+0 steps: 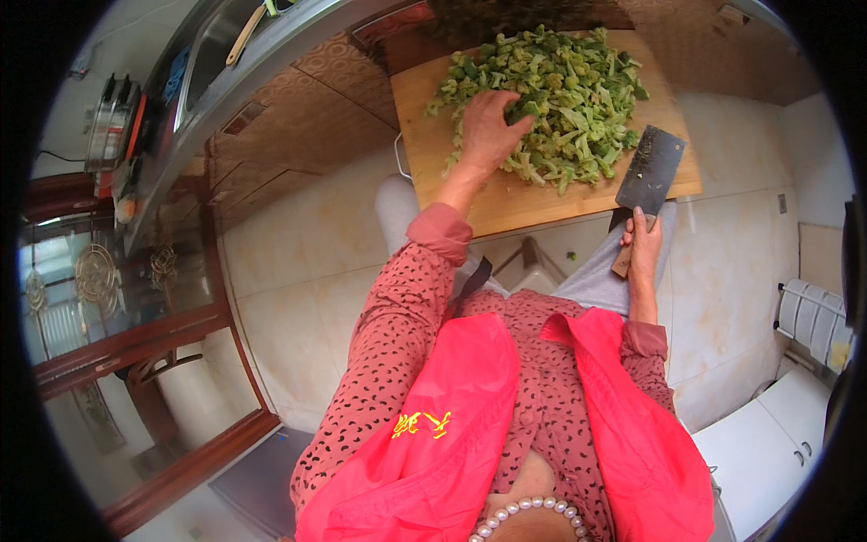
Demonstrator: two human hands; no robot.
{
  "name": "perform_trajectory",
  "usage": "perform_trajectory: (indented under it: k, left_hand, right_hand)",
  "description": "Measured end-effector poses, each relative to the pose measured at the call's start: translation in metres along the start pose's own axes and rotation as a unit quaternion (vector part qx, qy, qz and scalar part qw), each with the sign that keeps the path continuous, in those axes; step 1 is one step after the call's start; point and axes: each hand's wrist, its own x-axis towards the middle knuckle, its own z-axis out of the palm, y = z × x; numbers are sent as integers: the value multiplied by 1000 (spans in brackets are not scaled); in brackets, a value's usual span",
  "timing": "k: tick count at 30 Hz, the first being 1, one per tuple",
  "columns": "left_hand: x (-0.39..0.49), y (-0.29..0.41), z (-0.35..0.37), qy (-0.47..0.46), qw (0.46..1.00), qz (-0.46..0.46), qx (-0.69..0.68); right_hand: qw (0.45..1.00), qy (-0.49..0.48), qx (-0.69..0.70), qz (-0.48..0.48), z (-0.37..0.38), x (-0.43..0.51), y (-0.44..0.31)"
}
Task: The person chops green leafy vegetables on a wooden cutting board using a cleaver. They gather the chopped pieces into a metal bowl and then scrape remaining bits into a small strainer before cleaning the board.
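Note:
A heap of chopped broccoli [576,101] covers much of a wooden cutting board [488,220] in front of me. At the heap's left side, my left hand [489,129] reaches in with thumb and forefinger apart. A green floret shows between those fingertips; whether they grip it cannot be told, and the other fingers are partly hidden. My right hand [643,240] grips a cleaver [651,169] by its wooden handle, over my right thigh. The broad blade points away from me, overlaps the board's right front corner in view and carries green bits.
My legs [596,278] flank the board's near side. A steel counter edge [223,115] runs along the upper left, with a sink and a wooden-handled utensil [245,35]. Light tiled floor [298,257] lies around me. A white cabinet [765,440] stands at the lower right.

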Motion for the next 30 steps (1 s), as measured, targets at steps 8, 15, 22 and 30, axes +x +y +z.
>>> perform_trajectory:
  k: [8, 15, 22, 30]
  left_hand:
    - [15, 2, 1, -91, 908, -191, -362]
    - [1, -10, -37, -101, 768, -234, -588]
    - [-9, -29, -55, -28, 716, -301, -629]
    - [-28, -89, -79, 123, 889, -342, -277]
  right_hand:
    - [1000, -2, 5, 5, -2, 0, 0]
    - [999, -4, 20, 24, 3, 0, -3]
    - [1000, -12, 1, 15, 2, -2, -5]
    - [1000, -8, 0, 28, 2, 0, -2]
